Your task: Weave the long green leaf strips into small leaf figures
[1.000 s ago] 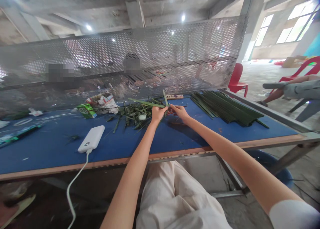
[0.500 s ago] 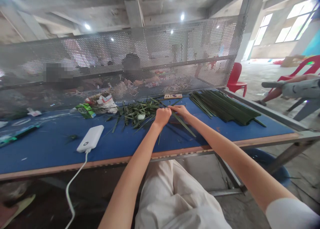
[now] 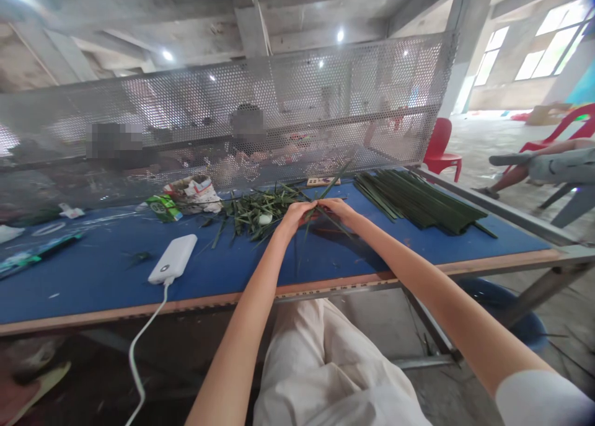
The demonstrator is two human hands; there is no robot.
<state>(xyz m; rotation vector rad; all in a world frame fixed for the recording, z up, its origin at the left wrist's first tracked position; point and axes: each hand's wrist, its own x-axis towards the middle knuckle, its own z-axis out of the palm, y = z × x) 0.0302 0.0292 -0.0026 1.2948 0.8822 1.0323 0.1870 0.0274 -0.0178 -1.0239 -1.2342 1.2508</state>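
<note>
My left hand (image 3: 297, 215) and my right hand (image 3: 338, 209) meet above the blue table, fingers closed on narrow green leaf strips (image 3: 335, 179). One strip end points up and away; others stick out below and to the right. My fingers hide where the strips cross. Just left of my left hand lies a loose pile of cut leaf strips (image 3: 246, 210) with a small pale round object (image 3: 264, 219) on it. To the right of my right hand is a flat stack of long dark green leaves (image 3: 421, 199).
A white power bank (image 3: 173, 260) with a cable lies left on the table (image 3: 111, 289). Behind it are a green packet (image 3: 163, 208) and a crumpled bag (image 3: 198, 195). A perforated metal screen (image 3: 297, 116) lines the back, with people beyond. A red chair (image 3: 441, 146) stands right.
My left hand has turned from a fist to a flatter pinch, fingers reaching toward the right hand. A leaf strip now points upward beyond my hands. The view has shifted slightly.
</note>
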